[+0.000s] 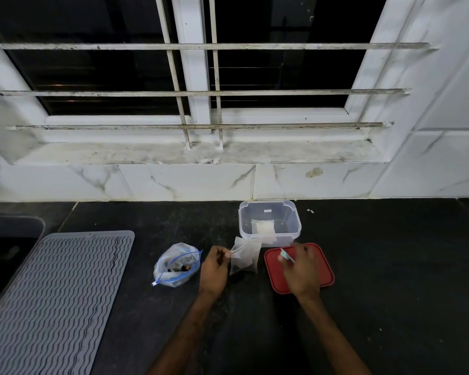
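Clear pouch (245, 258) is in front of you, lifted a little above the black counter (390, 266), between your 2 hands. Your left hand (214, 269) pinches it at the upper left corner with the thumb and the fingertips, and the rest of the pouch hangs down to the right. Something dark shows at its bottom, but I cannot tell what it is.

Your right hand (301, 269) is over the red lid (325, 272), which lies flat on the counter just right of the pouch. This hand is blurred; its fingers are curled around a pale strip (284, 256) - small, whitish-blue - and it does not touch the pouch.

Behind the pouch stands the clear container (295, 220), open on top, near the tiled wall. Inside it lies 1 white packet (263, 228), flat on the bottom (a second one below it is possible, I cannot say).

To the left of your left hand, near it but apart, sits a zip bag (175, 265) with a blue seal - some dark small pieces are inside. Farther left lies the grey ribbed mat (57, 293), well apart from the work, and beside its far corner is the edge of a sink (8, 239).
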`<act>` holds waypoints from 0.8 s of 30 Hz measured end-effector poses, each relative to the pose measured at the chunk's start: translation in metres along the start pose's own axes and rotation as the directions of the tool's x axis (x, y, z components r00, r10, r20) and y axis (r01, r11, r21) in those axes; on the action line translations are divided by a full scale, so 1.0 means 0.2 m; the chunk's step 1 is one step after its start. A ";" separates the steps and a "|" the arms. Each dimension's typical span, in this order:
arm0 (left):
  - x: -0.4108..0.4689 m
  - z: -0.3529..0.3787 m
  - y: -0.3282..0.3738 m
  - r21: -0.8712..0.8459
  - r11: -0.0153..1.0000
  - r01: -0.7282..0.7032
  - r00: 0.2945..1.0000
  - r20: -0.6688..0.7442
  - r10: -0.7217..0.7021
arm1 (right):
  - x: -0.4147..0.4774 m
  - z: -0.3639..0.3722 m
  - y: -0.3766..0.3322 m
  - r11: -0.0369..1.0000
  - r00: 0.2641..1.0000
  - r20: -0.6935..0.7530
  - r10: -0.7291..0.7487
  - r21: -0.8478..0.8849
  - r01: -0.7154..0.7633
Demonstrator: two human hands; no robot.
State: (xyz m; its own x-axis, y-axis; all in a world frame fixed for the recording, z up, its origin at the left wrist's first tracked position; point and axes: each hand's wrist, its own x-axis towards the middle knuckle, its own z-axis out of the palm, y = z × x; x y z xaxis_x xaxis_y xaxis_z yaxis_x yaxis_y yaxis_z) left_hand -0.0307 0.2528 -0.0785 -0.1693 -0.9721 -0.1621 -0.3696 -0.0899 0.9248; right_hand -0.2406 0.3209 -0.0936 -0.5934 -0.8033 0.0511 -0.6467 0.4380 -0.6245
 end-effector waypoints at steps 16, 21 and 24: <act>-0.02 -0.01 0.05 0.310 0.938 -0.155 0.975 -0.103 0.195 | -0.07 0.05 -0.27 0.924 0.988 0.032 -0.151 0.361 0.129; -0.04 0.03 0.10 0.192 0.960 -0.205 0.963 -0.137 0.233 | -0.06 0.01 -0.28 0.827 0.980 0.053 -0.191 0.547 0.131; -0.05 0.03 0.08 0.191 0.950 -0.248 0.955 -0.115 0.273 | -0.09 0.02 -0.28 0.802 0.967 0.147 -0.206 0.592 0.080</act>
State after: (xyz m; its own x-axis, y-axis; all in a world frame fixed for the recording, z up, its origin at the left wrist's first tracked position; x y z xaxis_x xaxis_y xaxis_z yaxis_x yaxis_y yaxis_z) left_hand -0.0411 0.2614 -0.0638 -0.1575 -0.9779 0.1372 -0.4833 0.1975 0.8529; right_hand -0.1931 0.3093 -0.0624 -0.3705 -0.9267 0.0630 -0.2825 0.0479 -0.9581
